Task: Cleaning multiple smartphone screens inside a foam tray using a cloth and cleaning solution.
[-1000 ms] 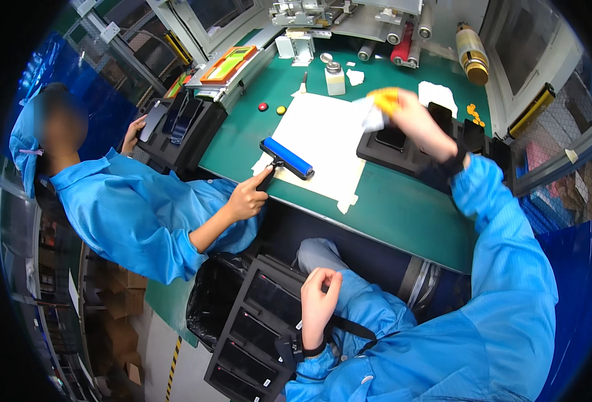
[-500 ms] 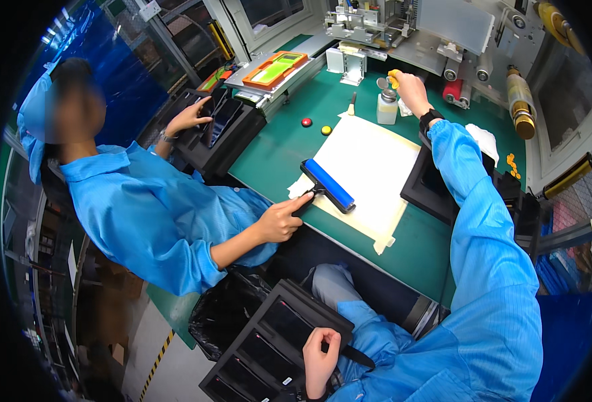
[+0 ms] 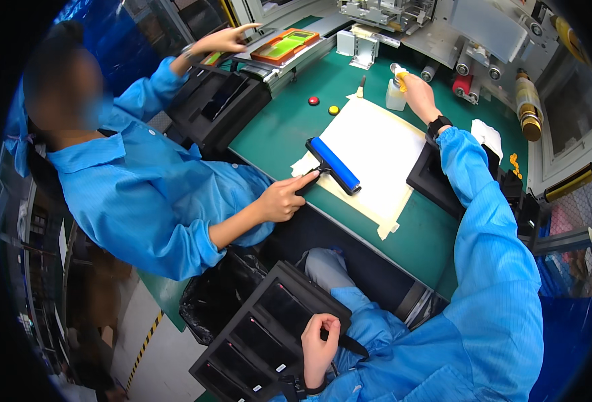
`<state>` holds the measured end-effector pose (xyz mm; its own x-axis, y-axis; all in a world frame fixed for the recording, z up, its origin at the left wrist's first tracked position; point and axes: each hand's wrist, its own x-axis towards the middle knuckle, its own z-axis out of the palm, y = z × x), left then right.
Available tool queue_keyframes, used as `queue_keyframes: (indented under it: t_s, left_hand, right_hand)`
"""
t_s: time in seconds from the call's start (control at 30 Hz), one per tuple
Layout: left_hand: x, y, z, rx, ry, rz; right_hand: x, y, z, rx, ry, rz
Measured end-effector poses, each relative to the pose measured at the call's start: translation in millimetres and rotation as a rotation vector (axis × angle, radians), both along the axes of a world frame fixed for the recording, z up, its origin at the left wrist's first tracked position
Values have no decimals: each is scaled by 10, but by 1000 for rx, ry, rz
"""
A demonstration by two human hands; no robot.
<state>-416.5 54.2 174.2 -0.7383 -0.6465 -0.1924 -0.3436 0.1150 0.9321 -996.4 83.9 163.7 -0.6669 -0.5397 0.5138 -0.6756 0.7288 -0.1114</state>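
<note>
My right hand [image 3: 419, 97], with yellow finger cots on its fingertips, reaches to the top of a white bottle [image 3: 396, 102]. Its fingers are pinched together at the cap; whether they hold anything is hidden. Low in the view my left hand [image 3: 320, 352] is curled, thumb and forefinger forming a loop, beside a black tray [image 3: 242, 305] with dark flat panels in its slots. What its fingertips hold, if anything, I cannot make out. A white sheet [image 3: 376, 151] is taped to the green table [image 3: 289, 120]. A co-worker's hand holds a blue roller [image 3: 335, 165] over the sheet's left edge.
The co-worker's other hand [image 3: 225, 40] is raised near an orange frame [image 3: 285, 46]. A brush [image 3: 361, 87] and red [image 3: 313, 101] and yellow [image 3: 334, 110] buttons lie beyond the sheet. A black tray [image 3: 436, 177] sits under my right arm. Machine rollers [image 3: 465, 87] stand behind.
My right hand has come down onto the bottle's top. The co-worker's far hand has lifted away from the black trays. My left hand keeps its curled pose.
</note>
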Motion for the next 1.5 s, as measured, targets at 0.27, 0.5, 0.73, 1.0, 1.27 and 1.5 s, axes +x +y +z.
queue_keyframes:
  t_s: [0.27,0.5,0.73,1.0,1.27,1.5]
  left_hand:
    - [264,47,94,-73,32,47]
    - [690,134,70,-84,68,147]
    - [1029,254,-23,-153,20,190]
    - [1433,-84,-412,-818,-633,502]
    - [1056,-462,-706,-825,-1077,504]
    - [1166,-514,-483,-556,-635,601]
  right_hand:
    - [-40,164,187,-272,-85,58]
    - [1757,952,232,-609,-1420,425]
    - [2877,1629,-344,-6,-407,304]
    - [4946,320,-38,198,-538,641]
    - [5622,-284,-512,390,-317,420]
    - [5445,-270,-420,367,-462,417]
